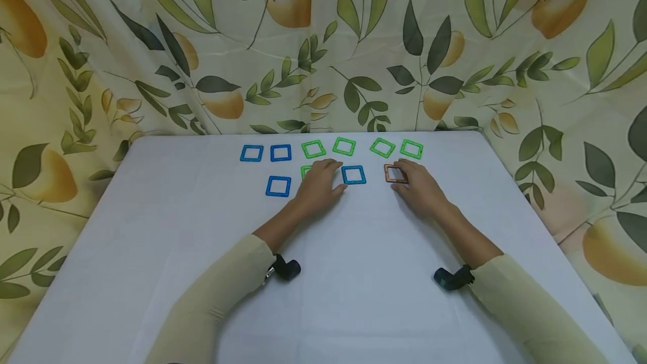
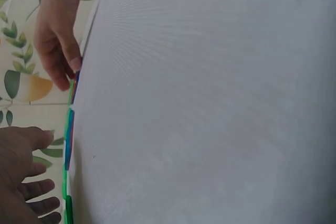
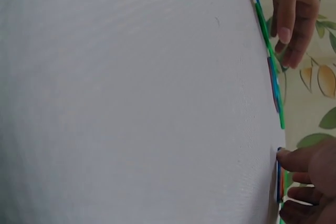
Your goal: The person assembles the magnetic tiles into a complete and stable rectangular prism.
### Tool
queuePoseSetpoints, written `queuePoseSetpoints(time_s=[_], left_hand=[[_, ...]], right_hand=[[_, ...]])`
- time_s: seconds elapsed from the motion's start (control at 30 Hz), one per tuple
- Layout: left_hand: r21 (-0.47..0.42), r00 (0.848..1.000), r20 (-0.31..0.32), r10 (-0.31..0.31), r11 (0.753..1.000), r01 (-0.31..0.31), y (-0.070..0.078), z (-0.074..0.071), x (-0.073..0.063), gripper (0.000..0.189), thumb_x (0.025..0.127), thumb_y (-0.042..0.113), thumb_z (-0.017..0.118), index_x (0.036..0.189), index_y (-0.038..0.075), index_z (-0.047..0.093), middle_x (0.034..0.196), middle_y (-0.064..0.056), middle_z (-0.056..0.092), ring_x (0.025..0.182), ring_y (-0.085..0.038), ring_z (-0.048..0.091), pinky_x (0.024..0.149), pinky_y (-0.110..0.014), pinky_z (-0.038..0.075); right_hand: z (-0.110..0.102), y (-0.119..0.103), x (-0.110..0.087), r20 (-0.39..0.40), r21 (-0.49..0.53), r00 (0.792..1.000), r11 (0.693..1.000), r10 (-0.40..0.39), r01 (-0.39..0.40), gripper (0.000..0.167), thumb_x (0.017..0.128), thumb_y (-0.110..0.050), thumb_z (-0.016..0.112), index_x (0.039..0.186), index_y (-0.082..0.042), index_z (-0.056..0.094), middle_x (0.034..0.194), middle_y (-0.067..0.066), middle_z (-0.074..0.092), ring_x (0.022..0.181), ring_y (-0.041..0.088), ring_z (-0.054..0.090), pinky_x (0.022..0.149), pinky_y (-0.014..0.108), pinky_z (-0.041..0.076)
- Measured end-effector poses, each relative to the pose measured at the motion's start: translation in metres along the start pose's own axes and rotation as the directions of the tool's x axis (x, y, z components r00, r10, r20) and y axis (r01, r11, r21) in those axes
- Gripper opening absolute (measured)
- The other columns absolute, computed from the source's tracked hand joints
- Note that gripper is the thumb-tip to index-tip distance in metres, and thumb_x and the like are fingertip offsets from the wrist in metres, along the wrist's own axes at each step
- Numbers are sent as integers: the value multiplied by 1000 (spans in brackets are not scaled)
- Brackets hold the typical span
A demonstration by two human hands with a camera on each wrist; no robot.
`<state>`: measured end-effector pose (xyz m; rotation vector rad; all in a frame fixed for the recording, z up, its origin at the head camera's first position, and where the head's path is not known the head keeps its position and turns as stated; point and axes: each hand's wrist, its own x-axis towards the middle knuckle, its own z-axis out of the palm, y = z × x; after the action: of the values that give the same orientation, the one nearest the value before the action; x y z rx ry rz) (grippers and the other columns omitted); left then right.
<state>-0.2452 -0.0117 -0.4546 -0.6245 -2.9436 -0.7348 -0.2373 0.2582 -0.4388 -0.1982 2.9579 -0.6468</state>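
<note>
Our right hand (image 1: pixel 418 191) pinches the orange-brown frame (image 1: pixel 387 173) between thumb and fingers at its right side; the frame sits right of centre, toward the far edge of the surface (image 1: pixel 354 296). Our left hand (image 1: pixel 318 187) is spread, thumb well off the fingers, around the left side of a blue frame (image 1: pixel 344 175); we can't tell if skin touches it. All pieces: thin rigid-looking square outlines, hollow centre, plastic by the look, can't confirm. Part of a green frame (image 1: pixel 303 172) shows beyond the left hand, the rest hidden. Left of that, a lone blue square (image 1: pixel 279 177). Back row, left to right: two blue outlines (image 1: pixel 252 146), then four green outlines (image 1: pixel 313 142), spaced apart, several skewed. Edge-on in our wrist views they read as slim coloured strips, very flat. At our wrists: small black cameras (image 1: pixel 287 268) with rounded bodies; long sleeves (image 1: pixel 217 296) in matte beige cloth, soft folds. Surface is white, smooth, faint sheen, rounded far corners. Behind it, a creased cream fabric backdrop (image 1: pixel 323 60), printed with green leaves and orange fruit.
</note>
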Motion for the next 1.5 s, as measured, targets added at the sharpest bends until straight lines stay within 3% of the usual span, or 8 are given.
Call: queuePoseSetpoints(time_s=[0.23, 0.83, 1.17, 1.33, 1.5], left_hand=[[-7, 1000, 1, 12, 1000, -12, 0, 5, 9, 61, 101, 35, 74, 152, 8, 55, 155, -11, 53, 144, -29, 45, 118, -43, 37], [193, 999, 33, -12, 981, 5, 9, 14, 25, 60, 100, 46, 72, 149, 14, 60, 146, -4, 58, 135, -26, 46, 120, -47, 29], [208, 1000, 16, -4, 978, 0, 8, 16, 26, 52, 99, 42, 75, 144, 17, 66, 144, 0, 61, 132, -24, 47, 122, -45, 24], [205, 1000, 10, 10, 979, -12, 8, 17, 25, 51, 99, 42, 75, 143, 18, 67, 144, 1, 62, 132, -23, 47, 123, -46, 23], [207, 1000, 4, 22, 978, -23, 10, 19, 26, 51, 99, 43, 74, 143, 19, 67, 145, 1, 62, 133, -23, 47, 124, -50, 21]], right_hand=[[1, 1, 2, -17, -14, 1000, 1000, -2, 2, 62, 104, -14, 67, 157, 3, 41, 164, 24, 35, 153, 45, 28, 121, 59, 26], [9, -7, 13, -30, 45, 995, 994, -95, 96, 50, 103, -8, 66, 149, 7, 53, 157, 25, 47, 149, 43, 37, 118, 57, 34], [16, -17, 17, -37, 69, 989, 987, -141, 144, 48, 101, -7, 71, 145, 7, 57, 152, 23, 52, 140, 40, 48, 111, 54, 43], [16, -19, 18, -34, 61, 987, 986, -156, 158, 49, 102, -10, 71, 145, 8, 57, 151, 23, 54, 140, 40, 48, 112, 54, 42], [15, -18, 18, -44, 79, 985, 982, -169, 172, 47, 101, -10, 72, 143, 7, 59, 148, 21, 57, 130, 36, 54, 106, 52, 47]])
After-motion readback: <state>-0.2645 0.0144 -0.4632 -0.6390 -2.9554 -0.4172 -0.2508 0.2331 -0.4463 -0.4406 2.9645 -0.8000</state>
